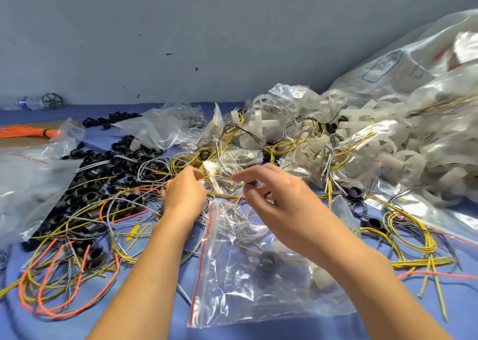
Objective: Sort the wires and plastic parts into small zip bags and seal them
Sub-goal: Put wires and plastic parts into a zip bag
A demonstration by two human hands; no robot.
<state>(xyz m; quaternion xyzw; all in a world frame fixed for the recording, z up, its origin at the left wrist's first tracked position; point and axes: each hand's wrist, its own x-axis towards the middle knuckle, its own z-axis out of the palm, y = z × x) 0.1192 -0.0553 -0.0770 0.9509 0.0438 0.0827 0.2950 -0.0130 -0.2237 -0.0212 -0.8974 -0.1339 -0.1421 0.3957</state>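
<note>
Amid wires [144, 239], left hand [185, 193] pinches a blurred bag [212, 169]; right hand [274, 195], grip hidden.

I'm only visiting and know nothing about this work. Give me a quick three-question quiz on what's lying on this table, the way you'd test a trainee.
1. True or false: the orange wire bundle lies at the far left of the table.
2. The seal strip on the nearest zip bag is: A) green, B) red, C) black.
3. Fill in: the white plastic parts are heaped on the person's ____ side.

Key: 1 true; 2 B; 3 right.
</note>
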